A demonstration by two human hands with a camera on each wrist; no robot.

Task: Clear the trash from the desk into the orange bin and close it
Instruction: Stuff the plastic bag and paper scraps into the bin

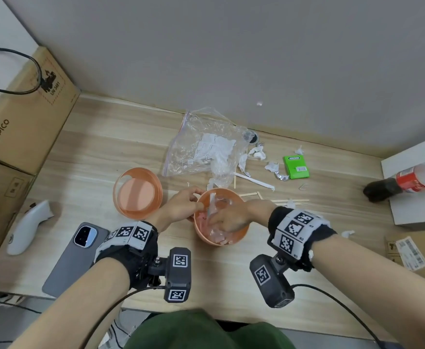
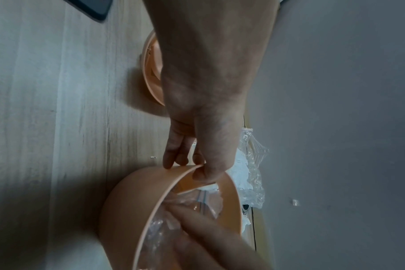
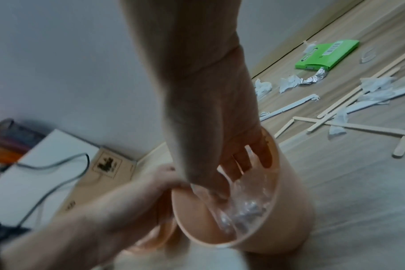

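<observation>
The orange bin (image 1: 241,235) stands open on the desk in front of me, with crumpled clear plastic (image 3: 243,210) inside. My left hand (image 1: 181,207) pinches the bin's near-left rim, thumb inside and fingers outside (image 2: 185,169). My right hand (image 1: 221,219) reaches down into the bin, its straight fingers (image 3: 238,168) pressing on the plastic. The round orange lid (image 1: 138,192) lies upside down to the left of the bin. Behind the bin are a clear zip bag (image 1: 201,144), a green box (image 1: 296,167), wooden sticks (image 3: 358,91), a white strip (image 1: 254,181), foil and paper scraps.
A grey phone (image 1: 75,255) and a white controller (image 1: 27,227) lie at the front left. Cardboard boxes (image 1: 22,109) line the left edge. At the right a cola bottle (image 1: 408,182) lies on a white box, with a labelled carton (image 1: 408,250) in front of it.
</observation>
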